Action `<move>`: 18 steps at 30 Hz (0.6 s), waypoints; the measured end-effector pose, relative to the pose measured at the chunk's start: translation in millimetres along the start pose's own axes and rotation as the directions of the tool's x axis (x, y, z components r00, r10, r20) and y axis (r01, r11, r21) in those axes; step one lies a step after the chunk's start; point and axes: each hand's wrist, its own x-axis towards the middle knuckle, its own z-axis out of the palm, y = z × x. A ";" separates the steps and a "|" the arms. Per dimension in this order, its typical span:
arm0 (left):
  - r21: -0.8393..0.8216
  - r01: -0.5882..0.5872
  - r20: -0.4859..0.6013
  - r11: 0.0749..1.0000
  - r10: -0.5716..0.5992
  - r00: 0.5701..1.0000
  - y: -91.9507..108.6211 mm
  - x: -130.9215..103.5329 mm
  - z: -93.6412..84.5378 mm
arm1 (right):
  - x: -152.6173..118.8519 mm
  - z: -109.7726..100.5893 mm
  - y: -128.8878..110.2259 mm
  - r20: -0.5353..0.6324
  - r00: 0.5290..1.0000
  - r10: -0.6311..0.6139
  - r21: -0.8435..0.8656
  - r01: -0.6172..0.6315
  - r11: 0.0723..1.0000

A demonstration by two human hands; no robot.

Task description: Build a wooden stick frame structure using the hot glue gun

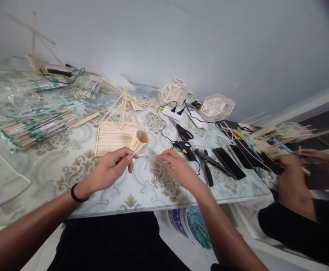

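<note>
My left hand (116, 165) is closed in a pinch beside the lower end of a small cup of upright wooden sticks (140, 140); what lies between the fingertips is hidden. That cup stands at the front right corner of a flat stick base (115, 139). A frame of thin sticks (124, 107) rises from the back of the base. To the right of the cup, my right hand (174, 165) hovers over the tablecloth with fingers curled. Motion smears its fingertips, so anything in them cannot be made out. A hot glue gun (185, 148) lies just beyond it.
Bundles of wrapped sticks (40, 126) spread across the left. Black scissors (184, 132), pliers (213, 162), a black phone-like slab (228, 162) and a power strip (172, 113) lie right. Geometric stick frames (217, 106) stand behind. Another person's hands (292, 177) work at far right.
</note>
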 end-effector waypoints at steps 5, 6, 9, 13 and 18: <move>0.027 0.044 0.038 0.999 -0.044 0.998 -0.6 0.9 -2.1 | 9.0 35.1 -21.0 0.158 0.960 -0.230 0.048 0.225 0.973; 0.037 0.036 0.036 0.999 -0.038 0.999 0.0 1.3 -2.4 | 9.8 35.6 -21.3 0.154 0.960 -0.235 0.045 0.231 0.972; 0.141 -0.007 -0.001 0.990 0.007 1.000 1.7 2.7 -3.7 | 7.9 24.0 -23.8 0.142 0.962 -0.234 0.056 0.228 0.972; 0.270 -0.046 -0.047 0.962 0.061 0.997 1.6 3.5 -6.1 | 5.9 -5.7 -37.7 0.070 0.971 -0.230 0.119 0.221 0.968; 0.244 -0.062 -0.060 0.968 0.079 0.995 0.6 2.6 -6.3 | 16.6 0.8 -53.3 -0.281 0.936 -0.210 0.484 0.328 0.811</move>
